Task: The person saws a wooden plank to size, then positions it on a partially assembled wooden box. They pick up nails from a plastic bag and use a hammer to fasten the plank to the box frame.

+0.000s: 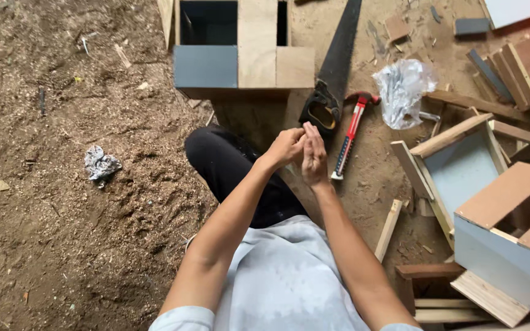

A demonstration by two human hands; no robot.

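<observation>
My left hand point(285, 147) and my right hand point(314, 156) are pressed together in front of me, above my knee in dark trousers point(228, 165). The left fingers curl against the right palm, and I cannot tell whether anything small lies between them. Just beyond the hands lies a handsaw point(337, 61) with a black handle, and a red-handled hammer point(352, 132) rests beside it. Ahead stands a partly built wooden box point(243, 46) with a grey panel.
Sawdust covers the ground to the left, with a crumpled wrapper point(100, 164). A clear plastic bag point(402, 91) lies right of the hammer. Wooden box frames point(461, 162), a grey-faced box point(510, 245) and loose battens point(389, 228) crowd the right side.
</observation>
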